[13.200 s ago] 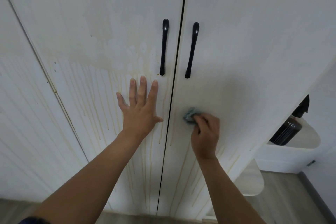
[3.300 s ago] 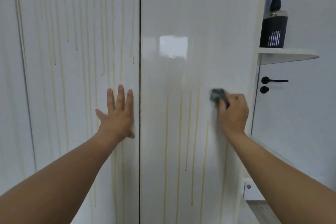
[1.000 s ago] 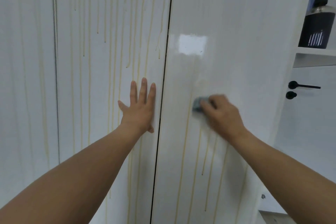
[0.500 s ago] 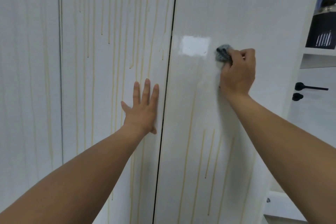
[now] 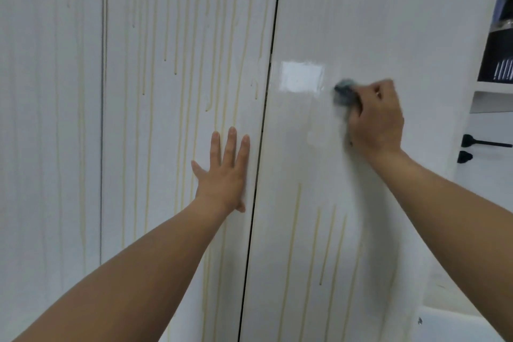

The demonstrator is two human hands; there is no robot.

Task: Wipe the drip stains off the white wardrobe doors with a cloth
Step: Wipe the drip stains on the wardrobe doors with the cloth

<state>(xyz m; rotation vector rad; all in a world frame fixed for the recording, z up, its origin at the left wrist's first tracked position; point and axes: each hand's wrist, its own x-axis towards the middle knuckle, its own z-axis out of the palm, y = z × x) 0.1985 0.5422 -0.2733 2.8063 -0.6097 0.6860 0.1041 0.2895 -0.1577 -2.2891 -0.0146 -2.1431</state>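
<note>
Two hands: both are raised against the white wardrobe doors, with bare forearms reaching up from below.
Left hand: released and flat. Its fingers are straight and point upward, the outermost one is splayed to the left, and the palm presses the door. It grasps nothing.
Right hand: curled round the cloth, with the back of the hand toward the camera, pushing the cloth onto the door. Motion blur softens its outline.
Cloth: a small grey-blue wad that pokes out past the right hand's fingers at the upper left and touches the right door. It sits higher than the left hand's fingertips.
Left door: lies under the left palm. Yellowish drip stains run down it above the fingertips, on both sides of the hand and past the wrist.
Right door: glossy and unmarked above and around the right hand. A bright square reflection lies just left of the cloth. Several drips streak the door below the right wrist, between the two forearms.
Door gap: a dark line just beside the left hand, between the two hands.
Shelf: an open shelf to the right of the right hand. It holds a dark bottle with white vertical marks, cut off by the frame edge.
Black handle: a lever with a round knob beneath it, beyond the right wrist and below the shelf.
</note>
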